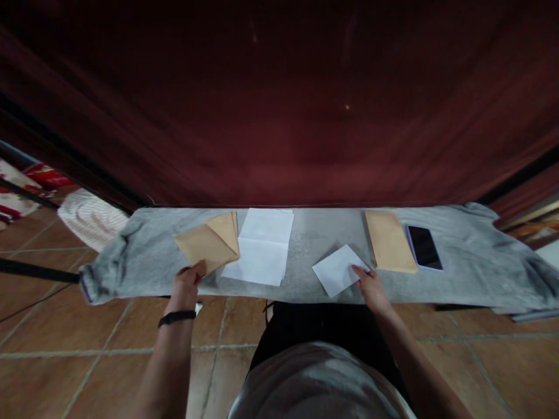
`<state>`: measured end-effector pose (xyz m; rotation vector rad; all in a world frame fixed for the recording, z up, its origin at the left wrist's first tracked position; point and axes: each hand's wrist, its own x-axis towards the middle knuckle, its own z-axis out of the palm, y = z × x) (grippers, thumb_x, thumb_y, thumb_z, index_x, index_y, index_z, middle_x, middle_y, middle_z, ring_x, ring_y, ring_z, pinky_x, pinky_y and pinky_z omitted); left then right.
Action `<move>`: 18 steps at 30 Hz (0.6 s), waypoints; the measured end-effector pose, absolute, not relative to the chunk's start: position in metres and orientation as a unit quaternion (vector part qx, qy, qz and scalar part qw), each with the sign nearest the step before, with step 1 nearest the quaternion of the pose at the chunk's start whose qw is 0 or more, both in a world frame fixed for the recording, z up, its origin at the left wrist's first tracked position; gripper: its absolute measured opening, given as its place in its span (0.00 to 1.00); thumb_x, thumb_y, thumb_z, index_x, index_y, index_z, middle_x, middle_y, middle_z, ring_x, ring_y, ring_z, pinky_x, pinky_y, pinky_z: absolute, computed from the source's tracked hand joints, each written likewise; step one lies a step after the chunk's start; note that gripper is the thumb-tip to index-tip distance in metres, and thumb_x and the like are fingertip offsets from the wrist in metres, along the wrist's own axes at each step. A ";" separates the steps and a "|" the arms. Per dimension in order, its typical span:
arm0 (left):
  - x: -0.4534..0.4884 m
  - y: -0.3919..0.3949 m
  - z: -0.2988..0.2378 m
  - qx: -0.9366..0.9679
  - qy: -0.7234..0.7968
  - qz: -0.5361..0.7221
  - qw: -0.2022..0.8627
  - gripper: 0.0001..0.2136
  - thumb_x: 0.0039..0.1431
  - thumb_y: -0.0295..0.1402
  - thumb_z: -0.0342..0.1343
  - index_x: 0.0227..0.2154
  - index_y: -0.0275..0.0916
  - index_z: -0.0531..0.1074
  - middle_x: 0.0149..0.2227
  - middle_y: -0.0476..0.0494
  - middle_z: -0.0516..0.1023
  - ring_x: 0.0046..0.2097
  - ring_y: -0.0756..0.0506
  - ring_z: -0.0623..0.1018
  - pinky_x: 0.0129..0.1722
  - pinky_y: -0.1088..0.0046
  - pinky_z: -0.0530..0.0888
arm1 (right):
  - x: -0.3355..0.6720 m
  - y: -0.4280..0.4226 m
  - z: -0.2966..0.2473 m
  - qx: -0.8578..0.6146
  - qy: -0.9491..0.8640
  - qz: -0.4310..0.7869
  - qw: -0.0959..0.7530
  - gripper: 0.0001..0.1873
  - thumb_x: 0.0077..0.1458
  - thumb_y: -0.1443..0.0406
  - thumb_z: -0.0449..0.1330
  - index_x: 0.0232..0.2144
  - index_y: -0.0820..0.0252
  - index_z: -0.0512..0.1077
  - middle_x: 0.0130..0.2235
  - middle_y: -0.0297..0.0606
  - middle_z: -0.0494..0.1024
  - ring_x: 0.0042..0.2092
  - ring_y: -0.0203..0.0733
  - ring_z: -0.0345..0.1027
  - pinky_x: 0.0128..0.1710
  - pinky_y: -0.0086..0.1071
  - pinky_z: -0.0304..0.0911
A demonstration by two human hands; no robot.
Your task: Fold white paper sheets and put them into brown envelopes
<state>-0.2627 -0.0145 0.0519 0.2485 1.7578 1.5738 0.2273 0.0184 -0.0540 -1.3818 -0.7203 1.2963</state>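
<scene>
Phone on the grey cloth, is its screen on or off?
Off, it seems: the phone lies face up beside the brown envelopes, its screen uniformly black with nothing lit.

Long narrow table covered with a grey cloth (144, 256). Left to right on it: some loose brown envelopes (205, 244), a stack of white paper (264, 247) tucked just under them, a small white sheet (338, 269) lying crooked, a neat envelope pile (390, 241), and a phone (424, 247) right beside that.
</scene>
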 end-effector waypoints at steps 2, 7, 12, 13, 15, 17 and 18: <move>-0.252 -0.022 0.054 0.077 0.665 0.610 0.424 0.10 0.52 0.22 0.62 0.26 0.37 0.64 0.20 0.58 0.65 0.18 0.57 0.62 0.16 0.83 0.55 | 0.226 0.020 -0.053 -0.577 -0.279 0.540 0.545 0.19 0.42 0.55 0.68 0.37 0.54 0.75 0.37 0.37 0.82 0.37 0.44 0.76 0.34 0.33 0.72; -0.162 -0.042 0.042 0.017 0.532 0.591 0.606 0.17 0.50 0.24 0.68 0.22 0.38 0.61 0.17 0.61 0.60 0.15 0.58 0.61 0.13 0.85 0.56 | 0.222 0.029 -0.054 -0.596 -0.322 0.507 0.533 0.29 0.42 0.54 0.65 0.48 0.56 0.70 0.36 0.34 0.78 0.36 0.43 0.73 0.36 0.35 0.71; -0.039 -0.051 0.017 -0.023 0.479 0.595 0.645 0.15 0.45 0.21 0.71 0.24 0.37 0.67 0.23 0.54 0.74 0.24 0.55 0.76 0.21 0.85 0.69 | 0.221 0.015 -0.037 -0.665 -0.472 0.278 0.508 0.42 0.50 0.53 0.61 0.65 0.60 0.57 0.59 0.52 0.68 0.58 0.54 0.64 0.56 0.49 0.63; -0.020 -0.053 0.013 -0.030 0.473 0.590 0.654 0.14 0.45 0.21 0.70 0.23 0.36 0.68 0.23 0.52 0.76 0.24 0.54 0.77 0.22 0.85 0.70 | 0.220 0.008 -0.032 -0.660 -0.505 0.236 0.504 0.41 0.52 0.53 0.60 0.64 0.59 0.58 0.64 0.54 0.62 0.63 0.56 0.58 0.60 0.52 0.58; 0.009 -0.057 0.008 -0.034 0.470 0.572 0.672 0.13 0.45 0.21 0.70 0.23 0.36 0.70 0.24 0.50 0.77 0.26 0.53 0.78 0.23 0.83 0.72 | 0.213 -0.007 -0.021 -0.635 -0.545 0.232 0.495 0.34 0.55 0.52 0.60 0.62 0.58 0.64 0.67 0.52 0.59 0.67 0.57 0.50 0.64 0.55 0.51; 0.028 -0.061 0.007 -0.023 0.462 0.562 0.686 0.11 0.45 0.22 0.71 0.25 0.36 0.72 0.25 0.50 0.78 0.26 0.53 0.79 0.24 0.82 0.73 | 0.202 -0.019 -0.014 -0.590 -0.548 0.365 0.467 0.29 0.58 0.50 0.58 0.58 0.55 0.69 0.60 0.48 0.70 0.62 0.54 0.61 0.61 0.51 0.58; 0.034 -0.062 0.007 -0.016 0.459 0.557 0.692 0.11 0.46 0.22 0.71 0.26 0.36 0.73 0.25 0.50 0.79 0.26 0.53 0.79 0.25 0.82 0.73 | 0.196 -0.023 -0.011 -0.565 -0.518 0.452 0.457 0.29 0.59 0.48 0.57 0.57 0.55 0.70 0.55 0.46 0.75 0.58 0.53 0.67 0.57 0.48 0.64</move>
